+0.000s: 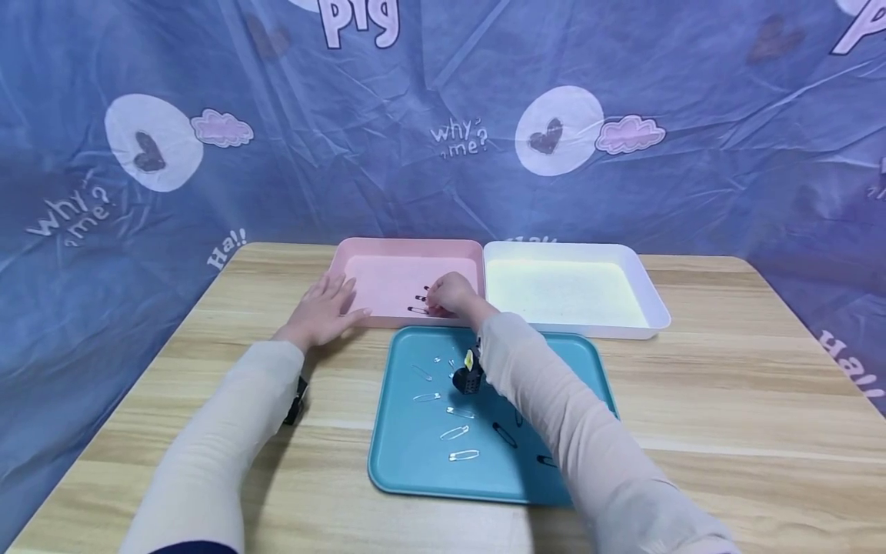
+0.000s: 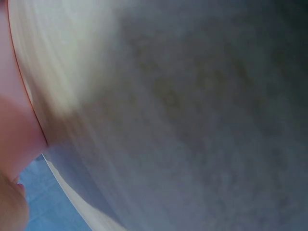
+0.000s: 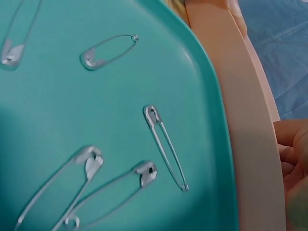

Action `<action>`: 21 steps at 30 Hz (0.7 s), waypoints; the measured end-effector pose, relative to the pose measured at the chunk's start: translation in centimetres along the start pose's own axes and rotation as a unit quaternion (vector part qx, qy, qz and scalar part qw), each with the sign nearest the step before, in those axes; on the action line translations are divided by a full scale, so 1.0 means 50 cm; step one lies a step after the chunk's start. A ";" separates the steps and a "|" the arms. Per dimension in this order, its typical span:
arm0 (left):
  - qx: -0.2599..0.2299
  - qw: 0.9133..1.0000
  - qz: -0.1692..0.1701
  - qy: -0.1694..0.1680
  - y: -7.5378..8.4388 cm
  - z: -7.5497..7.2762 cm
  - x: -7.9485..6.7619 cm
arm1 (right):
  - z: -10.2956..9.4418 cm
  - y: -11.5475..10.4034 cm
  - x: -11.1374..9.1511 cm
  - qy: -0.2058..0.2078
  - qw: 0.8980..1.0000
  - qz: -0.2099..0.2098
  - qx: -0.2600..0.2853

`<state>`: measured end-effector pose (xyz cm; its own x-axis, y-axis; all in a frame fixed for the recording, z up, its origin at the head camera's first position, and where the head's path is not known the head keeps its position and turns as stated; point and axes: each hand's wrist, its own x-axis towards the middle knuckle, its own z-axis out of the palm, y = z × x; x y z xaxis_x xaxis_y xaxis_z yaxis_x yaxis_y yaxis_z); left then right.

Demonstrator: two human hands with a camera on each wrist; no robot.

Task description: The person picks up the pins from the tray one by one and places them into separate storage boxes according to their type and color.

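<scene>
My left hand [image 1: 321, 312] lies with spread fingers at the left edge of the pink tray [image 1: 388, 265]. My right hand [image 1: 451, 294] reaches over the blue tray [image 1: 415, 477] into the pink tray's front right part. Its fingers are bent downward, with the fingertips right at some black safety pins [image 1: 418, 310]; I cannot tell whether they pinch one. On the blue tray lie several silver safety pins [image 1: 464, 455] and black safety pins [image 1: 504, 435]. The right wrist view shows a silver safety pin [image 3: 166, 147] near the blue tray's rim.
A white tray [image 1: 567, 292] adjoins the pink tray on the right. Both stand behind the blue tray on a wooden table [image 1: 727, 369]. A blue patterned cloth [image 1: 388, 154] hangs behind the table. My right forearm covers part of the blue tray.
</scene>
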<state>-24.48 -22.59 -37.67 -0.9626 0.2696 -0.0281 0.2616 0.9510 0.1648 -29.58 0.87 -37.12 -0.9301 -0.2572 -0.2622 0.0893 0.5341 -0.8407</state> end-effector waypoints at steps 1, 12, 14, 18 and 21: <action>-0.001 1.000 0.001 0.001 0.000 0.000 -0.001 | -0.002 0.000 -0.003 -0.001 1.000 -0.003 -0.005; -0.004 1.000 -0.001 0.001 0.003 -0.004 -0.004 | -0.039 0.001 -0.036 -0.013 0.998 -0.045 0.030; -0.007 1.000 0.002 0.004 0.004 -0.005 -0.003 | -0.046 0.004 -0.042 -0.011 0.999 -0.045 0.025; -0.008 1.000 0.004 0.005 0.005 -0.006 -0.003 | -0.057 0.009 -0.056 -0.004 0.999 -0.039 0.018; -0.006 1.000 0.001 0.000 0.004 -0.007 -0.004 | -0.064 0.010 -0.068 -0.002 0.999 -0.032 0.022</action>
<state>-24.28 -22.48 -37.30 -0.9621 0.2712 -0.0269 0.2624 0.9485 0.1772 -27.49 4.58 -35.14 -0.9330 -0.2929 -0.2092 0.0458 0.4798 -0.8762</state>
